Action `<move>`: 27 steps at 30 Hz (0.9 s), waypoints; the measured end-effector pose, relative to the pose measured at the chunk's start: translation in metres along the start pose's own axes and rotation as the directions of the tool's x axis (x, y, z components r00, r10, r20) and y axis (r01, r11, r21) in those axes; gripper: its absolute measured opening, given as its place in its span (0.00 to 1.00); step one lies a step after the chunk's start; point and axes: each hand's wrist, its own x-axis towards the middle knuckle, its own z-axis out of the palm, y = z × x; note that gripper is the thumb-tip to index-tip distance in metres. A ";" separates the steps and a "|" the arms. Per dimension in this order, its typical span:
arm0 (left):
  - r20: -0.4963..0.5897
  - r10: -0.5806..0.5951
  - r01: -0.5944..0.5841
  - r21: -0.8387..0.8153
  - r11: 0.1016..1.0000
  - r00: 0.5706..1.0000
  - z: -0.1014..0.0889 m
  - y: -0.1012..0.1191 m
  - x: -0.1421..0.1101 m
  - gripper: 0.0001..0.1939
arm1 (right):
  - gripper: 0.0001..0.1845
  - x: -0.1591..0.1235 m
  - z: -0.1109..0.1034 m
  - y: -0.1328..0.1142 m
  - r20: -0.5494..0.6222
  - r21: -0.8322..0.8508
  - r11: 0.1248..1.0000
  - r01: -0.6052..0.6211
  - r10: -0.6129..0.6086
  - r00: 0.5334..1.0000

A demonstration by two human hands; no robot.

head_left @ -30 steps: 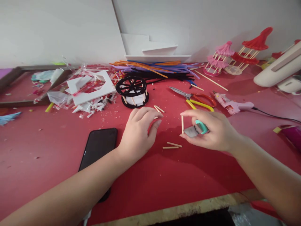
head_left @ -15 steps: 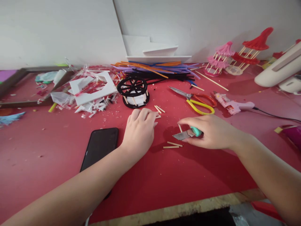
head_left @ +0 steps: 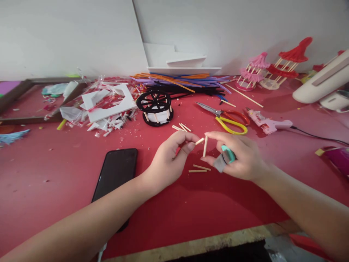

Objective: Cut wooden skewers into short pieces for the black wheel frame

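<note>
My left hand [head_left: 174, 156] pinches a short wooden stick [head_left: 200, 141] between thumb and forefinger. Facing it, my right hand [head_left: 237, 153] grips a second short stick [head_left: 205, 146] by its two ends, held nearly upright between finger and thumb. The same hand also keeps a utility knife [head_left: 228, 154] with a turquoise handle in the palm, its blade pointing down and left. Two cut sticks [head_left: 198, 171] lie on the red table below the hands. Several more sticks [head_left: 182, 127] rest beyond my left hand, near a black round frame [head_left: 154, 107] with stick posts and a spoked top.
A black phone [head_left: 116, 174] lies left of my left forearm. Scissors [head_left: 229, 118] and a pink glue gun [head_left: 269, 122] are at the right. White foam scraps [head_left: 109, 103] and pipe cleaners [head_left: 174, 82] line the back, with pink [head_left: 253, 71] and red [head_left: 289, 63] models.
My left hand has turned and moved right from the far sticks, bringing a stick up beside the one in my right hand. The knife blade has tilted further downward.
</note>
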 end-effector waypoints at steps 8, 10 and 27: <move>0.254 -0.143 0.271 -0.594 0.758 0.957 0.005 0.010 -0.002 0.07 | 0.27 0.003 0.003 -0.012 -0.078 0.126 0.989 0.075 -0.065 0.995; 0.263 -0.148 0.282 -0.605 0.744 0.953 0.003 0.010 -0.002 0.07 | 0.26 0.003 0.001 -0.010 -0.065 0.113 0.992 0.062 -0.055 0.996; 0.325 -0.030 0.195 -0.488 0.851 0.945 -0.001 0.008 -0.005 0.04 | 0.22 0.006 -0.006 -0.007 -0.036 0.091 0.976 0.198 -0.196 0.980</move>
